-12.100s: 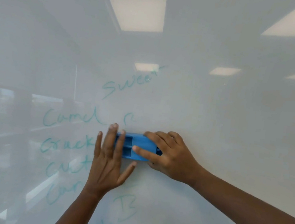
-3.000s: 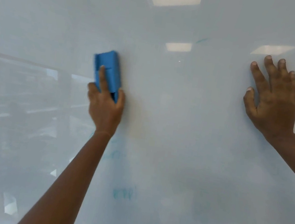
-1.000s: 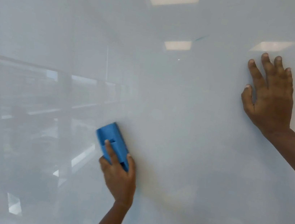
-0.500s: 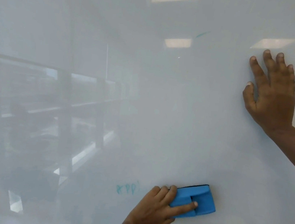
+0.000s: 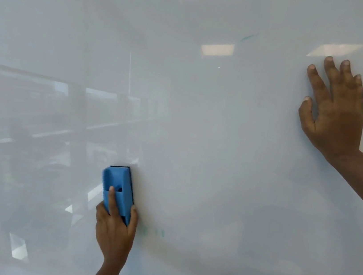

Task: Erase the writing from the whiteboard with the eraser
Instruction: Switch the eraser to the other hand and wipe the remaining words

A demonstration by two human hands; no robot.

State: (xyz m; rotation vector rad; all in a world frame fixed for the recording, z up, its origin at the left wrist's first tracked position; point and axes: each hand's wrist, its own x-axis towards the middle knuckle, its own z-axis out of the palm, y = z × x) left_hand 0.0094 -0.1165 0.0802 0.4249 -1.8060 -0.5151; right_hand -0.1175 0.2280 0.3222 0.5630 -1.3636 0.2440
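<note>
A big shiny white board (image 5: 210, 141) fills all we can see. It is so glossy that it works like a mirror.

Our left hand (image 5: 114, 233) is low on the board, a bit left of the middle. It is closed around the blue eraser (image 5: 117, 189). One finger lies flat up the back of the eraser, and the thumb and other fingers pinch its sides. The eraser stands nearly upright, with its lower end hidden in our hand. Its dark pad is pressed on the board.

Our right hand (image 5: 335, 112) is high up on the right side. It is wide open and holds nothing. The fingers are spread and point up, and the palm lies flat on the board. The two hands are well apart.

Just right of our left hand, there are some faint green marks (image 5: 153, 231). They are smudged, and we cannot read them. One more small green streak (image 5: 249, 37) is high up near the top, right of the middle.

The rest of the board looks wiped. In its shine we see bright square lights (image 5: 217, 49) up top. On the left we see dim shapes like windows (image 5: 61, 88). They are too blurry to make out well.
</note>
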